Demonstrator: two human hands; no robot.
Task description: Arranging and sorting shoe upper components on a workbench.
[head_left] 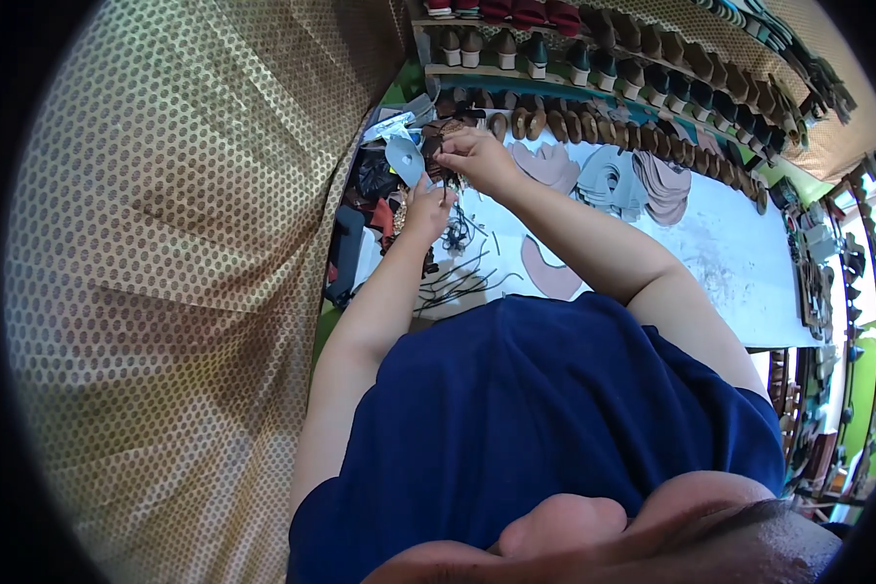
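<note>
My left hand (430,209) is raised over the left end of the white table, its fingers closed on the lower tip of a pale blue-grey shoe piece (405,162). This flat piece has a small opening near its middle. Just above and to the right, my right hand (477,158) has its thumb and fingers pinched together beside a dark brown bundle (434,154). What lies between those fingertips is too small to make out. Below the hands, thin dark strips (457,282) are scattered on the table, along with a tangle of black cords (460,232).
Stacks of pink cutouts (663,190) and pale blue cutouts (613,183) lie on the white table (740,263). A curved pink piece (549,272) is nearer me. Rows of shoes (603,68) fill shelves behind. A patterned gold curtain (185,243) hangs at left.
</note>
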